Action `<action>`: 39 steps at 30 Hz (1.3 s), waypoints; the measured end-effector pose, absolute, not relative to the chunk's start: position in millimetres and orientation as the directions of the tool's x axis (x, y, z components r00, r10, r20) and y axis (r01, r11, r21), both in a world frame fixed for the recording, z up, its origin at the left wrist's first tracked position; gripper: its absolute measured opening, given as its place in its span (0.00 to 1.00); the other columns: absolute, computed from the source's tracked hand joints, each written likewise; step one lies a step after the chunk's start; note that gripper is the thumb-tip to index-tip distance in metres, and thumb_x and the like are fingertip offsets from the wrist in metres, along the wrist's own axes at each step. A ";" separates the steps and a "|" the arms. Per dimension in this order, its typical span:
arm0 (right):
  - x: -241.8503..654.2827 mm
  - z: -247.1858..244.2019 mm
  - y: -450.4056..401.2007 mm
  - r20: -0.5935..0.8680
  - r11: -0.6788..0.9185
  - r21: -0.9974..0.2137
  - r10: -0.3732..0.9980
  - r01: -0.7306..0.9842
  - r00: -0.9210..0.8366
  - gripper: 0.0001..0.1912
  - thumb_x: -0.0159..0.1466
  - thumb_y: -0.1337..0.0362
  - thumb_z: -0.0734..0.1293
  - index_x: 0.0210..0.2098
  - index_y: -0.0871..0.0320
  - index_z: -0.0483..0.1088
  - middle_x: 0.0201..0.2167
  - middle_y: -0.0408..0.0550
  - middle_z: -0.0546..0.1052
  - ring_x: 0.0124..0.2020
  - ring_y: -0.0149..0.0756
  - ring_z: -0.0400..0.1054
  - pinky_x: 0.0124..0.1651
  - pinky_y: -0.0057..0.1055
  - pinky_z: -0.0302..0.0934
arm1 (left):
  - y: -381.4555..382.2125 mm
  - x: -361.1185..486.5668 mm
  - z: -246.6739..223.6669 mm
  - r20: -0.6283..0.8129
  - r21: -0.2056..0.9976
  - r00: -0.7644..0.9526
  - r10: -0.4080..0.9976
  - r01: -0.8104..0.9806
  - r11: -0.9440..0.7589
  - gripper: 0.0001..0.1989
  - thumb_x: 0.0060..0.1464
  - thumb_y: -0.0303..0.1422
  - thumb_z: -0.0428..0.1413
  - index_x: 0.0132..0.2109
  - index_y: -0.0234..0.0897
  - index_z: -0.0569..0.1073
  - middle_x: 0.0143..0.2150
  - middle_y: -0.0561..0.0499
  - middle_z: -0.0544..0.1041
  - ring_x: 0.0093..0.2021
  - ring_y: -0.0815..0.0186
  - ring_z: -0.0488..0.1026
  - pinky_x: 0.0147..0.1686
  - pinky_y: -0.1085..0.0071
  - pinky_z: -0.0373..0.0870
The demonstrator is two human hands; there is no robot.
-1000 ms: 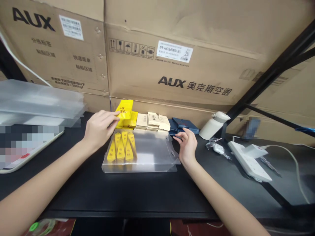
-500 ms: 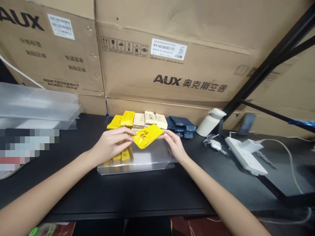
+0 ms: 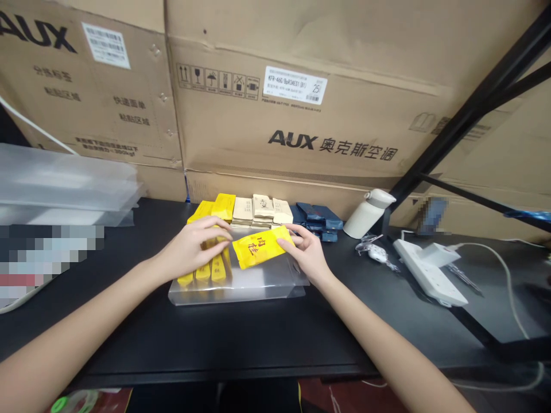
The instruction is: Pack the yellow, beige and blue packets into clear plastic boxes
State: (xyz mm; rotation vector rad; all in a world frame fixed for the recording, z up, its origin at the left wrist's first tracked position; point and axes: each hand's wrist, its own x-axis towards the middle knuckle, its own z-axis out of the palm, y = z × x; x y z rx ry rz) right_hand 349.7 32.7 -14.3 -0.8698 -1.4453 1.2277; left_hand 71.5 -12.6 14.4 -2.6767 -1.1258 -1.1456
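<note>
A yellow packet (image 3: 260, 245) with dark printed characters is pinched between the thumb and fingers of my right hand (image 3: 305, 249), tilted above a clear plastic bag (image 3: 258, 287). My left hand (image 3: 202, 246) is just left of that packet, over the left part of the bag. Its fingers are bent, with the thumb apart from the index finger, and I see nothing gripped between them. Several yellow packets (image 3: 202, 271) stand side by side at the bag's left end, partly covered by this hand. The bag lies flat on the black table.
Behind the bag stand stacks of yellow packets (image 3: 222, 206), beige packets (image 3: 263, 207) and dark blue packets (image 3: 316, 215). Farther right are a white bottle (image 3: 368, 215), an earphone case (image 3: 377, 253) and a power strip (image 3: 430, 275). Clear plastic sheets (image 3: 64, 183) lie left; cardboard boxes (image 3: 336, 57) rise behind.
The yellow packet has turned and dropped slightly, and my right hand now holds its right end. My left fingers have come off the packet and moved a little left.
</note>
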 end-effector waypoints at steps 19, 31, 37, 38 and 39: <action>356.6 -4.1 36.4 0.328 0.293 -0.942 0.906 -0.163 -0.267 0.06 0.51 0.65 0.72 0.25 0.55 0.71 0.31 0.45 0.81 0.39 0.40 0.76 0.51 0.41 0.66 | 8.9 48.8 5.2 0.260 0.595 0.229 0.938 0.728 -0.342 0.22 0.54 0.52 0.54 0.46 0.41 0.76 0.50 0.45 0.78 0.49 0.52 0.75 0.49 0.55 0.68; 375.2 -5.7 61.9 0.214 0.266 -0.936 0.950 -0.230 0.228 0.03 0.44 0.68 0.64 0.18 0.57 0.64 0.18 0.38 0.66 0.21 0.27 0.61 0.25 0.24 0.60 | 17.7 34.7 3.7 0.229 0.657 0.257 0.939 0.671 -0.344 0.20 0.52 0.48 0.59 0.46 0.39 0.76 0.48 0.46 0.80 0.48 0.54 0.75 0.50 0.57 0.70; 395.5 -9.8 77.4 0.165 0.231 -0.960 0.923 -0.156 0.347 0.06 0.43 0.67 0.63 0.15 0.56 0.58 0.15 0.37 0.61 0.17 0.26 0.55 0.15 0.22 0.50 | 19.8 25.2 6.8 0.221 0.714 0.231 0.947 0.624 -0.319 0.21 0.51 0.45 0.60 0.46 0.35 0.76 0.45 0.45 0.81 0.45 0.53 0.77 0.46 0.58 0.73; 397.4 -10.3 79.1 0.154 0.215 -0.967 0.922 -0.137 0.355 0.06 0.43 0.66 0.63 0.16 0.56 0.58 0.15 0.38 0.61 0.16 0.26 0.55 0.13 0.22 0.48 | 20.1 24.0 7.4 0.218 0.720 0.227 0.949 0.619 -0.313 0.21 0.50 0.45 0.61 0.46 0.35 0.77 0.44 0.45 0.81 0.45 0.53 0.77 0.46 0.57 0.73; 398.6 -10.6 80.4 0.149 0.203 -0.972 0.921 -0.116 0.360 0.06 0.44 0.65 0.63 0.16 0.56 0.59 0.14 0.38 0.62 0.15 0.26 0.55 0.12 0.22 0.47 | 20.4 22.9 8.0 0.216 0.728 0.223 0.951 0.613 -0.309 0.20 0.50 0.45 0.61 0.45 0.35 0.77 0.44 0.45 0.81 0.45 0.53 0.77 0.46 0.57 0.74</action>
